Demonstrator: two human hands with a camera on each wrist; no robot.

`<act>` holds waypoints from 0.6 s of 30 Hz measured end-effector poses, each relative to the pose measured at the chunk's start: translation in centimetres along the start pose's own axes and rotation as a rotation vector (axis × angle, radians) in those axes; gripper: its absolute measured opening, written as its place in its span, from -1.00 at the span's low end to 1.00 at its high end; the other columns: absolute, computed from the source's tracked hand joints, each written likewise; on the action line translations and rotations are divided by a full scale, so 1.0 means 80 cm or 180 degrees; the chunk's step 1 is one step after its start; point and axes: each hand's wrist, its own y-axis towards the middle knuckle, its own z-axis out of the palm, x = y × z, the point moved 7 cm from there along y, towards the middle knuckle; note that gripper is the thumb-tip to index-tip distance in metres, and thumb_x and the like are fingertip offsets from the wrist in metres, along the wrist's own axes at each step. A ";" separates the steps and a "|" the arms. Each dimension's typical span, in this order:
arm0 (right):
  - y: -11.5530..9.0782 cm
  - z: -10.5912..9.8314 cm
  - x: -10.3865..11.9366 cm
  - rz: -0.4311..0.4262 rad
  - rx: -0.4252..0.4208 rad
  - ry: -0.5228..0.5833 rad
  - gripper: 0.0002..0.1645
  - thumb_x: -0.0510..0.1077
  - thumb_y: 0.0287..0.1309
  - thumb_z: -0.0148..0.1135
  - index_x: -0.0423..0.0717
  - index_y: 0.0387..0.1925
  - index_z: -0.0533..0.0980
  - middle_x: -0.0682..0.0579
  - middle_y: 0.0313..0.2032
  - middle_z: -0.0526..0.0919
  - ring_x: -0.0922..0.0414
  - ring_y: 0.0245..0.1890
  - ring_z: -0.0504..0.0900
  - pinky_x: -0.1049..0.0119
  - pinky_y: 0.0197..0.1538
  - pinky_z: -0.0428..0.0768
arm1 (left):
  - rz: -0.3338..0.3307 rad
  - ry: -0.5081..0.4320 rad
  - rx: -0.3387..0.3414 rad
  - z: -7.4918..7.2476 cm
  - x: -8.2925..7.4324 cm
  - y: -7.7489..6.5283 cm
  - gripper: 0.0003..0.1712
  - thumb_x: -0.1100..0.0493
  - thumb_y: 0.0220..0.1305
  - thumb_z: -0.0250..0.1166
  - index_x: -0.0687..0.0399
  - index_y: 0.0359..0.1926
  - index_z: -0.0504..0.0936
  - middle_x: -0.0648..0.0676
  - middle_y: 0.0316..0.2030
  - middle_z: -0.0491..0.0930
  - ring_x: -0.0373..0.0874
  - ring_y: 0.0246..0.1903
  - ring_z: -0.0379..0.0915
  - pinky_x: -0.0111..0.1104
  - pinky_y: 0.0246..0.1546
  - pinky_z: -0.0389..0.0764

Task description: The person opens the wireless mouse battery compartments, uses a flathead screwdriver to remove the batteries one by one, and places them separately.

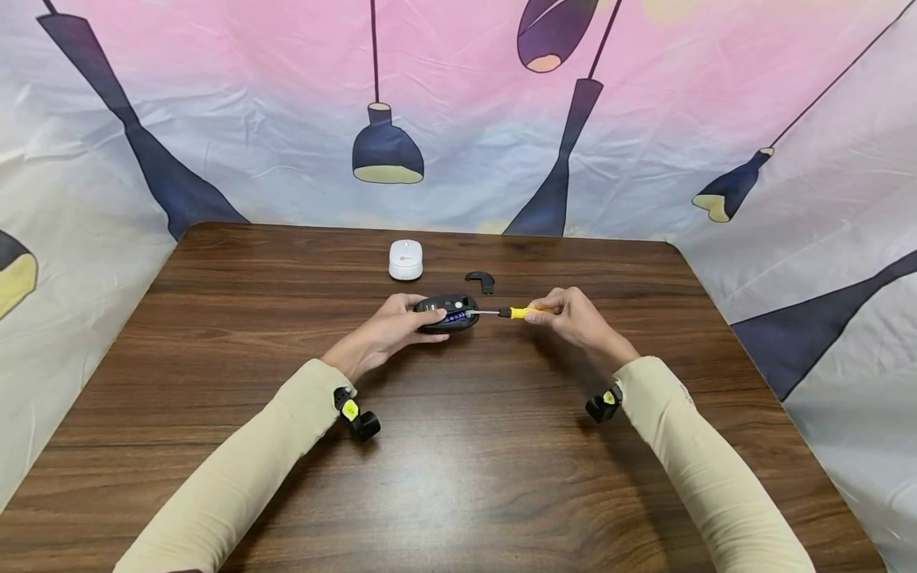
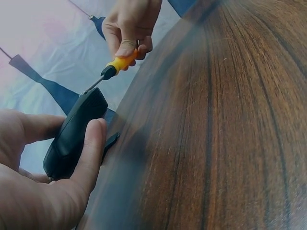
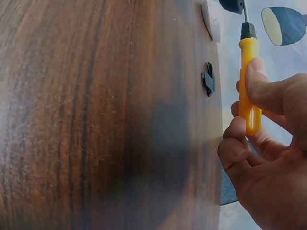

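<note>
My left hand (image 1: 390,328) grips a black computer mouse (image 1: 428,305), its underside facing up and its battery bay uncovered. Inside the bay lies a blue battery (image 1: 455,317). Between thumb and fingers, my right hand (image 1: 579,320) holds a screwdriver (image 1: 517,313) by its yellow handle. The metal shaft points left, and its tip is at the right end of the battery bay. In the left wrist view the screwdriver (image 2: 120,63) meets the far end of the mouse (image 2: 76,132). The right wrist view shows the thumb along the yellow handle (image 3: 249,96).
A black curved cover (image 1: 483,280) lies on the wooden table (image 1: 430,493) just behind the mouse. Farther back and to the left stands a white mouse (image 1: 406,260). Behind the table's far edge hangs a cloth printed with lamps (image 1: 286,159).
</note>
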 end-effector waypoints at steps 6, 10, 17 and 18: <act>-0.001 0.004 -0.007 0.0057 0.0041 0.0087 -0.76 -0.21 0.27 0.39 -0.24 -0.07 0.73 -0.09 -0.30 0.65 0.04 -0.40 0.30 0.32 -0.37 0.29 | 0.0006 0.0024 0.0011 0.000 0.001 0.001 -0.46 0.44 0.45 0.13 0.60 0.34 0.19 0.46 0.32 0.25 0.23 0.21 0.40 -0.19 0.08 0.67; -0.001 0.006 -0.011 0.0109 0.0071 0.0108 -0.72 -0.19 0.28 0.38 -0.25 -0.03 0.71 -0.11 -0.25 0.67 0.05 -0.39 0.33 0.35 -0.38 0.34 | -0.0001 0.0025 0.0013 0.000 0.001 0.001 -0.46 0.43 0.44 0.13 0.59 0.34 0.20 0.46 0.31 0.26 0.23 0.20 0.41 -0.20 0.07 0.68; -0.002 0.009 -0.015 0.0133 0.0145 0.0187 -0.69 -0.20 0.30 0.37 -0.30 0.01 0.68 -0.17 -0.18 0.68 0.05 -0.34 0.45 0.38 -0.35 0.48 | -0.0029 0.0026 0.0035 0.001 0.002 -0.001 -0.46 0.42 0.45 0.13 0.58 0.34 0.20 0.46 0.32 0.24 0.26 0.21 0.40 -0.20 0.07 0.68; -0.002 0.010 -0.016 0.0152 0.0158 0.0229 -0.69 -0.21 0.30 0.36 -0.31 0.01 0.68 -0.17 -0.18 0.68 0.05 -0.34 0.46 0.38 -0.36 0.50 | -0.0029 0.0017 0.0044 0.001 0.003 -0.001 -0.46 0.42 0.45 0.13 0.57 0.34 0.20 0.46 0.33 0.24 0.26 0.21 0.40 -0.19 0.07 0.68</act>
